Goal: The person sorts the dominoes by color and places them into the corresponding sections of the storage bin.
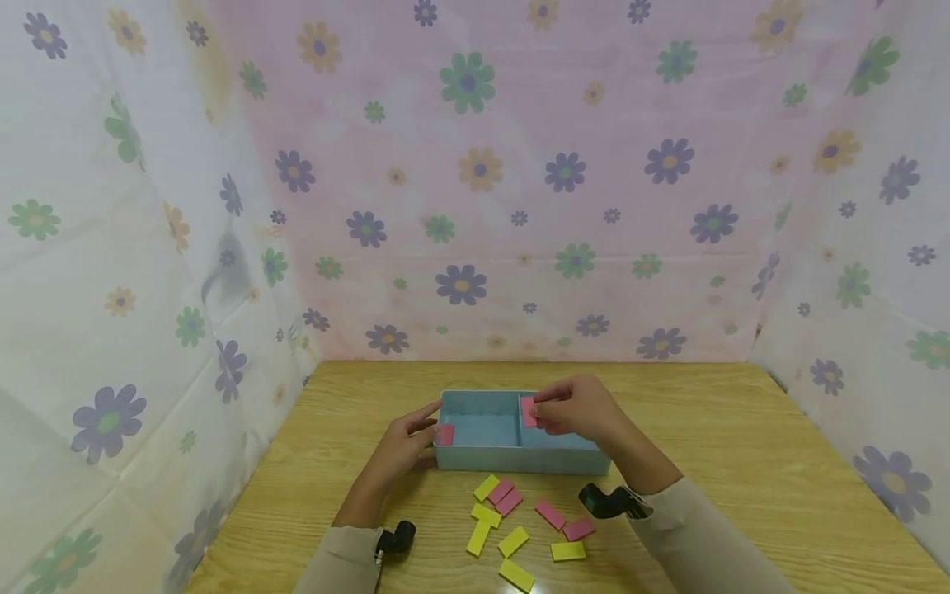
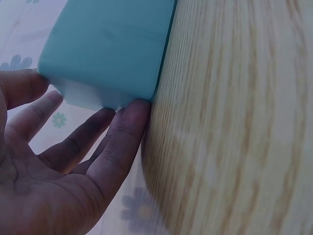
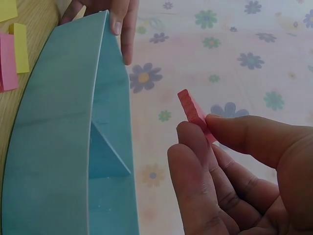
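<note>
A light-blue box [image 1: 519, 459] with a divider [image 1: 519, 421] sits on the table. My left hand [image 1: 404, 441] is at its left end, with extended fingers [image 2: 127, 122] touching the end wall and corner in the left wrist view. My right hand [image 1: 582, 410] pinches a pink block [image 3: 193, 110] between thumb and fingertips. In the head view that block overlaps the right compartment near the divider; the right wrist view shows it raised beyond the box's opening. Another pink block [image 1: 446, 434] is in the left compartment, close to the left hand.
In front of the box, several yellow blocks [image 1: 514, 541] and pink blocks [image 1: 550, 515] lie scattered on the wooden table [image 1: 742, 462], some touching or overlapping. Flower-patterned cloth [image 1: 519, 190] hangs behind and on both sides. Black wrist cameras [image 1: 603, 501] sit at both sleeves.
</note>
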### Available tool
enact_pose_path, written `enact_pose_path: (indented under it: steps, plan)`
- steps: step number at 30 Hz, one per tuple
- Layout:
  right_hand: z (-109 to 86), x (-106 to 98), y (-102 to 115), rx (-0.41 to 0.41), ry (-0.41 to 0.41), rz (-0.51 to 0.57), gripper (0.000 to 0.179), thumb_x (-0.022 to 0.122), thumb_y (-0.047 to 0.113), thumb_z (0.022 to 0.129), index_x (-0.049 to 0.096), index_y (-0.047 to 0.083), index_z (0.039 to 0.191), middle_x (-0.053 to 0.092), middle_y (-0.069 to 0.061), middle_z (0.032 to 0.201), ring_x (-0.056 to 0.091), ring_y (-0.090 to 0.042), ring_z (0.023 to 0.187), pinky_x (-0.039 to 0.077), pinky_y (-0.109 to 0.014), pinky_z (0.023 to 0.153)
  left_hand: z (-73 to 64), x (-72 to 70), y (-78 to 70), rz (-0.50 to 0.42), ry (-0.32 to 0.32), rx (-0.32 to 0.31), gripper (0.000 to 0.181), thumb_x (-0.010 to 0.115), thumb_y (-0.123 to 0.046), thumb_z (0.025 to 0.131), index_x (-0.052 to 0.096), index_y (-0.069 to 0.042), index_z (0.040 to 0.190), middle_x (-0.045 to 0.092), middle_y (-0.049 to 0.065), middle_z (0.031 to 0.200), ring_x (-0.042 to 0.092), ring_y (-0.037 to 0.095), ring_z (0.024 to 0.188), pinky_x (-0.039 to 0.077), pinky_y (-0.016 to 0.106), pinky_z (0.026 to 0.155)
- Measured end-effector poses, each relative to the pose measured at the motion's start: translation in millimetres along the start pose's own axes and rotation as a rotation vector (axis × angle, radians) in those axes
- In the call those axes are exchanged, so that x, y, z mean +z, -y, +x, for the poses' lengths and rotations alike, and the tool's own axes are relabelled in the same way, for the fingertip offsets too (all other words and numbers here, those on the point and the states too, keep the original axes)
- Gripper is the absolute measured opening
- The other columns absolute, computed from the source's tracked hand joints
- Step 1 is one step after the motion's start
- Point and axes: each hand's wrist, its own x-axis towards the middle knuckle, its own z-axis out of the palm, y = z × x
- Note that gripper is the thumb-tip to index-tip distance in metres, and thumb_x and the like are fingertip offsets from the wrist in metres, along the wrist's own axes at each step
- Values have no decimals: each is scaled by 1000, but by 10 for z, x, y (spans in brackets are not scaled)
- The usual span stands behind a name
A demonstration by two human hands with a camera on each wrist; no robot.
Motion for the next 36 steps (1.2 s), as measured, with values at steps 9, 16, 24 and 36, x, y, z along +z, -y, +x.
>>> enact_pose_path:
  steps: [9,16,24,36]
  plan:
    - [127,101,92,-5,28,38,29,79,24,93,77,6,116,77,-12,103,77,-24,88,65,-38,77,15,-9,10,-10,5,-8,52,53,-15,108,45,-22,159,47,27,153,60,43,129,61,53,90]
    - [224,178,165,24,36,56,30,79,23,94,77,5,118,77,-12,105,77,-26,93,65,-40,80,17,-19,9,-7,1,-9,51,54,-17,108,46,-25,158,49,25,152,60,42,130,61,53,91]
    - [317,289,208,37,54,96,27,79,21,94,77,5,115,78,-12,101,77,-27,92,65,-38,78,18,-15,18,2,12,-3,51,53,-17,108,45,-24,159,49,26,152,60,43,130,61,53,90]
    - [450,470,290,52,63,146,26,80,18,92,78,3,113,79,-13,97,78,-28,90,65,-38,76,2,-4,-14,-18,12,-16,52,52,-14,108,44,-22,159,48,28,152,60,45,129,61,54,90]
